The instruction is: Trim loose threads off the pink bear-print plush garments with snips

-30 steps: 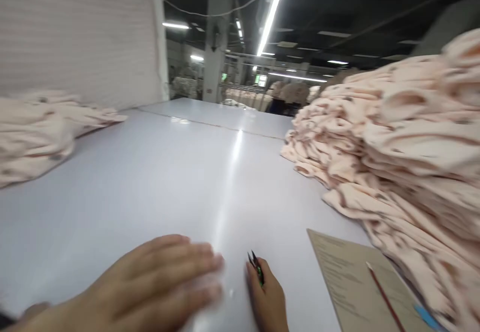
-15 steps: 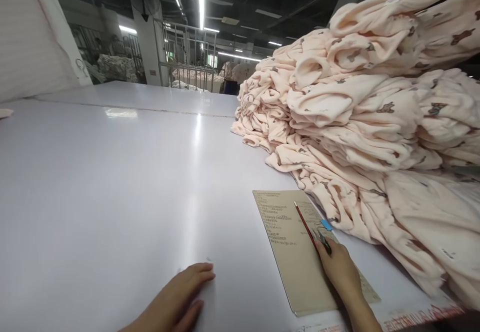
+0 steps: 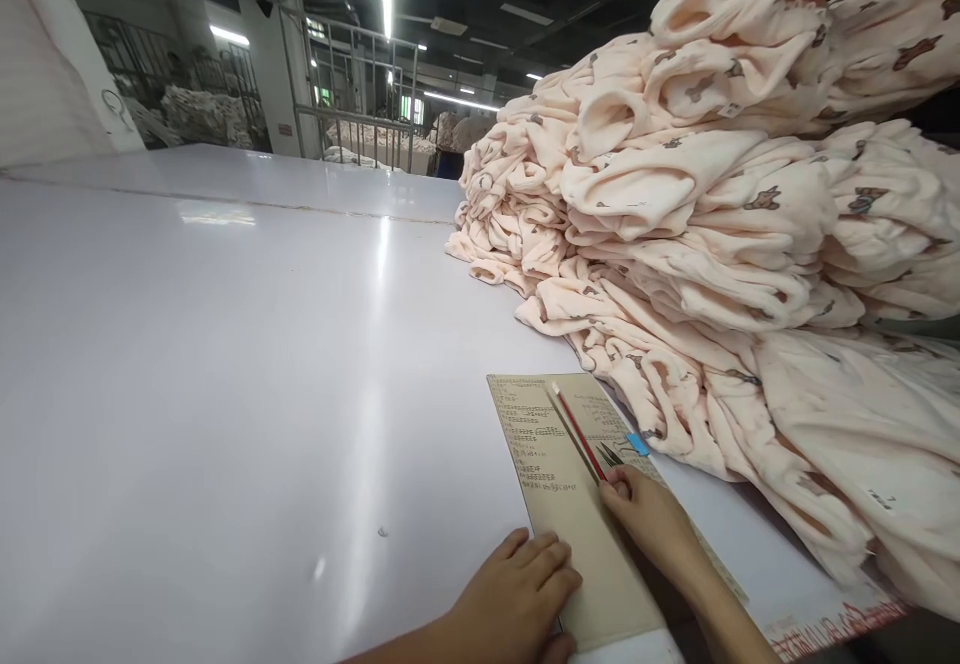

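My left hand (image 3: 517,594) lies with its fingers extended over the left edge of a tan card sheet (image 3: 592,574) covered with small dark writing. Over the same sheet, my right hand (image 3: 652,519) is closed around a red pencil (image 3: 577,431), whose pale end points away from me. Beside the pencil, the dark pointed blades of small thread snips (image 3: 610,456) stick out from the same hand; their handles are hidden by my fingers. A blue tab (image 3: 637,443) sits at the sheet's right edge, close to my right hand.
A tall heap of pale pink plush garments (image 3: 675,194) with brown bear prints fills the right side and reaches the sheet. The glossy white table (image 3: 247,394) extends left and away. Metal rail frames (image 3: 360,94) and further fabric piles stand behind. Red lettering (image 3: 840,634) marks the near right edge.
My left hand has moved right, from the bare table onto the sheet's edge. The pencil is lifted slightly at its far end, and my right hand has shifted a little. The view has turned slightly.
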Tool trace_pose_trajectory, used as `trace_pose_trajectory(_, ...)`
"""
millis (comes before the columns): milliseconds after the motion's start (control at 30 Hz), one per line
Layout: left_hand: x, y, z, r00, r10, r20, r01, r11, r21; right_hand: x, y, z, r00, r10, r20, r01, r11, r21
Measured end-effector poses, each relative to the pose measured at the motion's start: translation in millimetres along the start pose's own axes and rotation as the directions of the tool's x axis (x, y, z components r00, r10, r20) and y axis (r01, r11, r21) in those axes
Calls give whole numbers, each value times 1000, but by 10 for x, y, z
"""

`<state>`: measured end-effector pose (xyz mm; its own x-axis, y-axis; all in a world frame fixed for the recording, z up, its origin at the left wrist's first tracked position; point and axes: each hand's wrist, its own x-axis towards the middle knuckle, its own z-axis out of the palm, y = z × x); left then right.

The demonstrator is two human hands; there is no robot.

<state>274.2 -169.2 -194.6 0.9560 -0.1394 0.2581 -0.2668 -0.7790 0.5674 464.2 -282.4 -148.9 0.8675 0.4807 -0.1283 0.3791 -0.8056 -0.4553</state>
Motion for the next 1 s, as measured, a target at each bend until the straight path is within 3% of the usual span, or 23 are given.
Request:
trace_pose_trajectory(67, 1, -65, 29, 1000, 0, -12, 0, 1000, -31, 0, -25, 23, 998, -59, 1, 57, 971, 233)
trace_pose_trajectory(167, 11, -139, 76, 999, 9, -33, -10, 999, -52, -35, -111, 117, 993, -116, -31, 115, 851, 512)
trace_pose_trajectory(300, 55, -173, 140, 997, 38, -72, -38, 999, 0, -32, -230, 346, 991, -120, -61, 130, 741, 659)
trace_pose_trajectory(400, 89, -181, 154, 992, 83, -98, -73, 992, 106, 4, -249, 506, 990, -31, -137, 116, 730, 674)
trace_pose_trajectory(500, 128, -198, 165, 969, 122, -214, -76, 974, 211, 25, -235, 585, 983, 30, -183, 98, 752, 652)
trace_pose_trajectory(633, 205, -222, 218, 865, 164, -474, -28, 959, 281, 24, -257, 585, 987, 63, -151, 44, 787, 615)
trace_pose_trajectory(733, 265, -226, 270, 785, 153, -600, 20, 962, 272, 17, -305, 568, 987, 88, -131, 6, 810, 586)
trace_pose_trajectory(1000, 337, -216, 365, 771, 86, -632, 73, 972, 222, 43, -336, 570, 986, 118, -118, -47, 874, 483)
